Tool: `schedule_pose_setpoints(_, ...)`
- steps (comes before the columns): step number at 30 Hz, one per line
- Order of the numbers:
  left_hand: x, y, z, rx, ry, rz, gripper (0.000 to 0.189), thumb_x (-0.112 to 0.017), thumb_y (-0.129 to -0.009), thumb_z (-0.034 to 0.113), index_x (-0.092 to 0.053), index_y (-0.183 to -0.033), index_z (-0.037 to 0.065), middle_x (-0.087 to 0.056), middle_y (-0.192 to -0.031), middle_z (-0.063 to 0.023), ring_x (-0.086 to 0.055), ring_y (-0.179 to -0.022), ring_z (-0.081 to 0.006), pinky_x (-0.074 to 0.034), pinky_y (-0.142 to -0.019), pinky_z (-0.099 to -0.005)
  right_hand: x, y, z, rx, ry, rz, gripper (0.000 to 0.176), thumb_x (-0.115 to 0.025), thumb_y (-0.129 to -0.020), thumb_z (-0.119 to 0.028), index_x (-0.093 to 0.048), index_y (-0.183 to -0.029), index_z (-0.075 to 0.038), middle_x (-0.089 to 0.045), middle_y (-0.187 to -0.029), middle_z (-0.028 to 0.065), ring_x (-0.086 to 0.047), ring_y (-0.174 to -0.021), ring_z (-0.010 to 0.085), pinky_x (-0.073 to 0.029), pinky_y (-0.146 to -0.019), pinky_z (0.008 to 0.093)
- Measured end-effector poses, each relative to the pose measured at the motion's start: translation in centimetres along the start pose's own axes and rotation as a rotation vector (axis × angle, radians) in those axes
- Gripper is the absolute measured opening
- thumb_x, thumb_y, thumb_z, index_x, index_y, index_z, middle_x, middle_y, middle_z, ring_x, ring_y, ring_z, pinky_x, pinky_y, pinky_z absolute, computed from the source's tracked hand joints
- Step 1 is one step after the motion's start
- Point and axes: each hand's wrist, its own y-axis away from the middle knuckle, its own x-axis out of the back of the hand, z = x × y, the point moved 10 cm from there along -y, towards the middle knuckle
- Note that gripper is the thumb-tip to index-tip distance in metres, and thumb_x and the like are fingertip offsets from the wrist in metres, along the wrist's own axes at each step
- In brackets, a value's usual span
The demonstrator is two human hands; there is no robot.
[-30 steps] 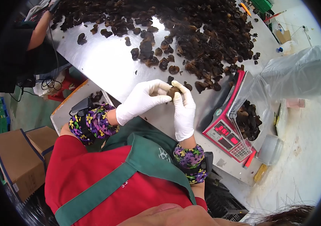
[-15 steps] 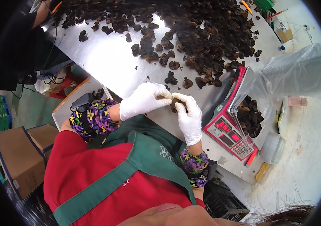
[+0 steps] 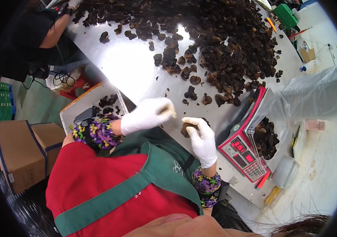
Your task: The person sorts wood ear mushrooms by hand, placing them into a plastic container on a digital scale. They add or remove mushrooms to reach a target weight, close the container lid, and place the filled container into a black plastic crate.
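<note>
In my gloved right hand [image 3: 203,139] is a dark brown wood ear mushroom [image 3: 185,130], pinched between thumb and fingers above the table's near edge. To its left, apart from the mushroom, is my gloved left hand [image 3: 146,115]. Its thumb and fingers are pressed together, and I cannot make out whether a scrap sits between them. A few loose wood ears [image 3: 191,93] lie on the metal table [image 3: 144,89] just beyond both hands. Farther back spreads a large wood ear pile [image 3: 231,47].
A red digital scale [image 3: 235,158] at right carries a plastic-lined container of wood ears [image 3: 266,138]. Clear plastic tubs [image 3: 286,172] stand beside it. At left, a white bin [image 3: 73,106] holds dark pieces. A co-worker's arm [image 3: 55,33] reaches in at upper left; cardboard boxes [image 3: 22,154] stand below.
My left hand has drawn away from the right hand and the mushroom, leaving a gap between them. The right hand keeps its hold. The whole view has shifted slightly; the co-worker's gloved hand now shows.
</note>
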Motion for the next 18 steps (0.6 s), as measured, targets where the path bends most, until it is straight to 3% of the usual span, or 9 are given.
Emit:
schedule_pose_setpoints(2, 4.6, 1.9, -3.0, 0.170, -0.268, 0.119, 0.020, -0.062, -0.092, 0.026, -0.066, -0.094, 0.006, -0.066, -0.090, -0.0161, -0.066, -0.086, -0.0345, -0.053, -0.076, -0.0437, 1.7, 0.4, -1.8, 0.097, 0.219, 0.092, 0.021, -0.062, -0.091, 0.003, -0.069, -0.111, -0.002, -0.068, -0.091, 0.0093, -0.066, -0.082, 0.0193, -0.052, -0.075, 0.0297)
schedule_pose_setpoints(3, 7.9, 3.2, -3.8, 0.157, -0.459, 0.295, 0.023, -0.062, -0.094, 0.024, -0.066, -0.092, 0.002, -0.067, -0.083, -0.0192, -0.068, -0.076, -0.0337, -0.053, -0.066, -0.0407, 3.0, 0.8, -2.1, 0.101, 0.260, 0.183, 0.023, -0.064, -0.089, 0.003, -0.069, -0.110, -0.002, -0.067, -0.091, 0.0109, -0.066, -0.080, 0.0220, -0.052, -0.075, 0.0311)
schedule_pose_setpoints(6, 13.8, 5.6, -6.3, 0.327, -0.703, 0.346, 0.025, -0.065, -0.094, 0.026, -0.067, -0.080, 0.005, -0.065, -0.070, -0.0160, -0.067, -0.065, -0.0328, -0.051, -0.060, -0.0413, 6.2, 1.7, -1.1, 0.098, 0.484, 0.345, 0.027, -0.063, -0.087, 0.004, -0.068, -0.113, -0.003, -0.064, -0.108, 0.0129, -0.063, -0.098, 0.0270, -0.051, -0.089, 0.0354)
schedule_pose_setpoints(7, 14.3, 5.6, -6.3, 0.327, -0.684, 0.357, 0.019, -0.067, -0.093, 0.024, -0.068, -0.086, 0.006, -0.067, -0.075, -0.0149, -0.068, -0.070, -0.0317, -0.052, -0.064, -0.0404, 6.5, 1.8, -0.7, 0.126, 0.567, 0.344, 0.035, -0.066, -0.087, -0.001, -0.066, -0.122, -0.005, -0.058, -0.126, 0.0177, -0.056, -0.116, 0.0330, -0.046, -0.100, 0.0405)
schedule_pose_setpoints(9, 14.7, 4.7, -6.4, 0.326, -0.665, 0.369, 0.015, -0.069, -0.091, 0.022, -0.069, -0.093, 0.007, -0.068, -0.081, -0.0138, -0.068, -0.075, -0.0306, -0.053, -0.067, -0.0396, 5.5, 1.5, -0.7, 0.162, 0.671, 0.373, 0.040, -0.067, -0.087, -0.006, -0.064, -0.126, -0.006, -0.054, -0.132, 0.0196, -0.052, -0.121, 0.0356, -0.043, -0.104, 0.0428)
schedule_pose_setpoints(11, 14.3, 1.1, -3.6, 0.033, -0.602, 0.483, 0.019, -0.068, -0.090, 0.020, -0.073, -0.108, 0.016, -0.070, -0.092, -0.0092, -0.068, -0.084, -0.0274, -0.053, -0.074, -0.0381, 4.1, 1.1, 0.3, 0.158, 0.753, 0.369, 0.053, -0.072, -0.086, -0.016, -0.060, -0.138, -0.011, -0.046, -0.142, 0.0232, -0.043, -0.131, 0.0408, -0.036, -0.111, 0.0491)
schedule_pose_setpoints(13, 13.4, -3.4, -1.0, -0.165, -0.639, 0.494, 0.034, -0.068, -0.088, 0.013, -0.067, -0.122, 0.016, -0.068, -0.107, -0.0105, -0.067, -0.093, -0.0280, -0.053, -0.080, -0.0380, 2.7, 0.8, 1.9, 0.188, 0.936, 0.383, 0.052, -0.076, -0.084, -0.022, -0.062, -0.134, -0.014, -0.050, -0.139, 0.0186, -0.046, -0.129, 0.0380, -0.039, -0.107, 0.0487)
schedule_pose_setpoints(16, 11.8, -10.5, -2.6, -0.109, -0.578, 0.422, 0.045, -0.069, -0.089, 0.014, -0.060, -0.133, 0.018, -0.064, -0.113, -0.0123, -0.065, -0.099, -0.0311, -0.053, -0.086, -0.0404, 1.7, 1.0, 2.4, 0.255, 1.096, 0.464, 0.043, -0.077, -0.083, -0.020, -0.067, -0.124, -0.016, -0.058, -0.128, 0.0112, -0.052, -0.121, 0.0333, -0.044, -0.099, 0.0457)
schedule_pose_setpoints(18, 10.8, -14.6, -5.0, -0.160, -0.581, 0.450, 0.036, -0.070, -0.089, 0.017, -0.065, -0.124, 0.016, -0.064, -0.110, -0.0129, -0.065, -0.100, -0.0330, -0.053, -0.087, -0.0422, 2.4, 1.6, 3.0, 0.271, 1.000, 0.521, 0.031, -0.076, -0.083, -0.014, -0.071, -0.113, -0.015, -0.061, -0.118, 0.0081, -0.056, -0.113, 0.0306, -0.046, -0.095, 0.0448)
